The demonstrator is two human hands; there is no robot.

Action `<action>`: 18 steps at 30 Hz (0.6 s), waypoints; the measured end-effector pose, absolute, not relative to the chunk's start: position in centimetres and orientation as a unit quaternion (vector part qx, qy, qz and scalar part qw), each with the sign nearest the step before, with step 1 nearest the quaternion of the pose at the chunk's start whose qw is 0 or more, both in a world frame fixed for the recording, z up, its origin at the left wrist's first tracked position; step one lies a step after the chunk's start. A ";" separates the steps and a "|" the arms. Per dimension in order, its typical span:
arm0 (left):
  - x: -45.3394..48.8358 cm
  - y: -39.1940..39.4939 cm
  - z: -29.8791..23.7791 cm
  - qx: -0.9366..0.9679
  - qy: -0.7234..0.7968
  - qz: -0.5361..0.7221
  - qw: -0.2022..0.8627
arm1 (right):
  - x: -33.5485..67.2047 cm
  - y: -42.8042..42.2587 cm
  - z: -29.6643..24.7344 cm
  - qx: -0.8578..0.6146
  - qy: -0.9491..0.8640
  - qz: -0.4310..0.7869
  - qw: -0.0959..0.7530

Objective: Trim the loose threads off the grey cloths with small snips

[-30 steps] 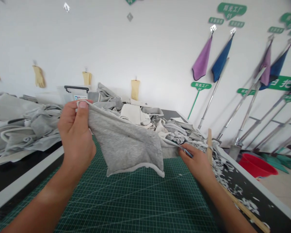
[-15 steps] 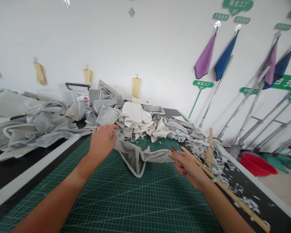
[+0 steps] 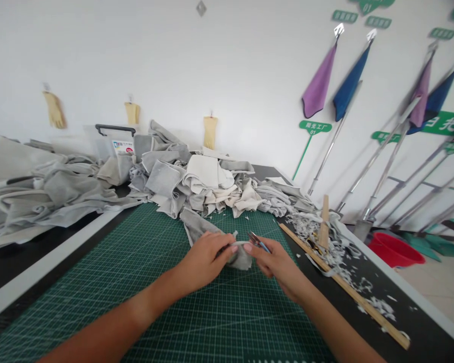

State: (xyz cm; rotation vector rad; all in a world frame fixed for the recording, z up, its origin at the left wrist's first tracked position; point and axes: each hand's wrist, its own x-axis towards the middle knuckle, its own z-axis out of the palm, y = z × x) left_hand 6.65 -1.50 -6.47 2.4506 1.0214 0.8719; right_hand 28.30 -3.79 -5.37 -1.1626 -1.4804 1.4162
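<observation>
Green cutting mat (image 3: 136, 282) on a black bench. Left hand (image 3: 206, 259) pinches the bunched grey cloth piece (image 3: 196, 229) at mat centre; right hand (image 3: 274, 262) is closed round small snips (image 3: 255, 241), tips at the cloth's edge. Trimmings (image 3: 327, 249) are heaped by the wooden ruler (image 3: 344, 288) (some cutting evidently done); the cloth pile (image 3: 204, 181) behind looks unworked.

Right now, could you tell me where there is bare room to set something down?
The green mat is bare on the near side of the left hand, gripping a grey cloth, and the right hand, holding scissors, and leftward. Crowded: cloth pile behind; scraps beyond the wooden ruler.
</observation>
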 end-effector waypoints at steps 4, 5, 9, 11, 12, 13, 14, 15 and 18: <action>6.4 -1.2 -6.6 0.845 0.388 0.307 0.202 | 28.2 -3.5 -6.2 -0.472 -0.582 0.527 0.401; 6.3 -1.2 -6.6 0.842 0.392 0.309 0.204 | 28.2 -3.5 -6.4 -0.469 -0.590 0.527 0.392; 6.3 -1.3 -6.6 0.848 0.389 0.304 0.194 | 27.9 -3.3 -7.1 -0.482 -0.598 0.517 0.377; 6.3 -1.2 -6.7 0.853 0.390 0.294 0.183 | 27.9 -3.2 -7.4 -0.501 -0.591 0.502 0.384; 6.3 -1.2 -6.7 0.854 0.394 0.290 0.178 | 27.9 -3.1 -7.6 -0.508 -0.590 0.495 0.385; 6.3 -1.2 -6.8 0.854 0.397 0.287 0.175 | 27.9 -3.1 -7.7 -0.513 -0.592 0.490 0.384; 6.3 -1.2 -6.9 0.853 0.399 0.287 0.176 | 27.8 -3.0 -7.9 -0.516 -0.594 0.486 0.381; 6.4 -1.2 -6.9 0.851 0.400 0.288 0.181 | 27.8 -3.0 -8.0 -0.518 -0.596 0.485 0.376; 6.5 -1.4 -6.9 0.846 0.391 0.296 0.210 | 27.6 -3.2 -8.2 -0.522 -0.599 0.486 0.365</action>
